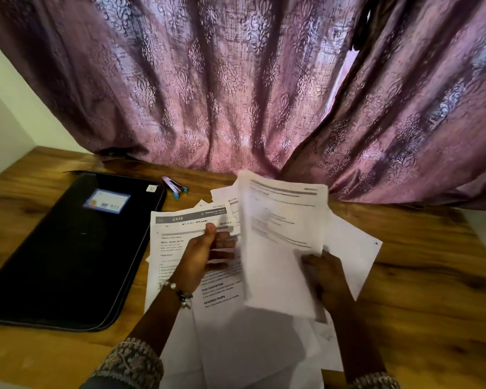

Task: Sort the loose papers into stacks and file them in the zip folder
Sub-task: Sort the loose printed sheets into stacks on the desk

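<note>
Loose printed papers (177, 242) lie spread over the middle of the wooden table (421, 290), overlapping each other. My right hand (324, 275) grips a blurred sheet (281, 237) by its lower right edge and holds it tilted up above the pile. Over the spread papers hovers my left hand (205, 256), thumb up and fingers loosely curled next to the lifted sheet's left edge; whether it pinches a paper I cannot tell. The black zip folder (68, 248) lies closed on the left of the table, a card showing in its front pocket.
A small stapler (175, 185) lies behind the papers, near the folder's far right corner. A purple patterned curtain (236, 94) hangs down to the table's back edge. A white wall stands at the far left.
</note>
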